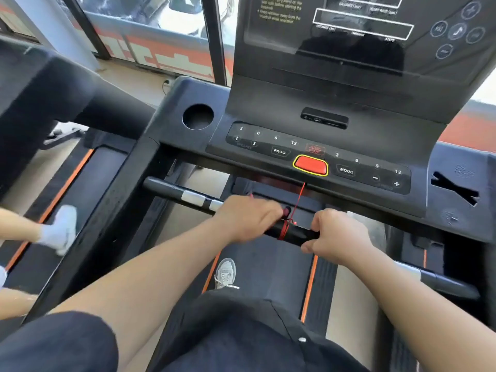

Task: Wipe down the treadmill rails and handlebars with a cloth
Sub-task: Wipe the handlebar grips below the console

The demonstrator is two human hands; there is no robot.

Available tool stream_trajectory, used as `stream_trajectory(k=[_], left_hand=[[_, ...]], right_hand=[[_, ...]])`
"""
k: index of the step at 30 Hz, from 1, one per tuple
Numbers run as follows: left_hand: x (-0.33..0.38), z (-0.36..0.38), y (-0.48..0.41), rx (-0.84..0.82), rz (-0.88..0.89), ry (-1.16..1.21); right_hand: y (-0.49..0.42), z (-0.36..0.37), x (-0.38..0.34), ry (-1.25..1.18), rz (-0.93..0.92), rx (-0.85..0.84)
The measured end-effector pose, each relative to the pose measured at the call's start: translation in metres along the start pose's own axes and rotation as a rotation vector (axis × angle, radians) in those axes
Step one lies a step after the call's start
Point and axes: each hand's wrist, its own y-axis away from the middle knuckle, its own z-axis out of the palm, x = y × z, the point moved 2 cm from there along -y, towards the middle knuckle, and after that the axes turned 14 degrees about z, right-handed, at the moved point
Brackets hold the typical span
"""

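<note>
Black handlebar (298, 234) gripped by left hand (249, 218) and right hand (338, 235), red cord (285, 230) wound between them, console (268, 108) above.

Bright daylight pours through the windows (150, 12) (blown out white), edges bend wide-angle, everything looks slightly soft.

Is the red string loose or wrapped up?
Wrapped: the red string comes down from the console and winds round the black handlebar.

The console (188, 98) is matt black plastic; its display panel (349, 49) at twelve o'clock is glossy and reflective. The stop button (310, 165) looks like smooth, shiny red plastic. The handlebar (166, 187) is matt black, with silvery metal plates (193, 197) at nine o'clock. The cord (299, 200) is thin red string.
</note>
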Motion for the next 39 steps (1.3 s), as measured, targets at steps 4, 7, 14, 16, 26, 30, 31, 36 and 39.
stream_trajectory(k=[4, 7, 14, 16, 26, 30, 31, 36, 39], left_hand=[[0.002, -0.002, -0.019, -0.050, -0.259, -0.039], [0.033, 0.022, 0.008, 0.293, -0.257, -0.085], [0.015, 0.036, 0.033, 0.498, -0.153, -0.090], [0.016, 0.018, 0.022, 0.476, -0.329, -0.099], [0.081, -0.032, 0.041, 0.926, -0.897, 0.768], [0.098, -0.072, 0.028, 1.044, -0.749, 0.724], [0.114, -0.078, 0.023, 1.048, -0.601, 0.652], [0.162, -0.014, -0.012, 0.539, -0.021, 0.179], [0.153, 0.035, -0.041, 0.126, 0.046, -0.078]], right_hand=[[0.003, 0.005, 0.005, -0.045, -0.016, 0.063], [0.014, 0.025, 0.014, -0.083, -0.071, 0.219], [0.034, 0.035, 0.063, -0.424, -0.204, 0.339], [0.031, 0.029, 0.081, -0.363, -0.140, 0.319], [0.028, 0.038, 0.118, -0.155, -0.019, 0.249], [0.023, 0.038, 0.118, -0.185, -0.025, 0.244], [0.023, 0.038, 0.118, -0.190, -0.025, 0.239], [0.018, 0.038, 0.119, -0.162, -0.038, 0.220], [0.019, 0.039, 0.120, -0.162, -0.049, 0.253]])
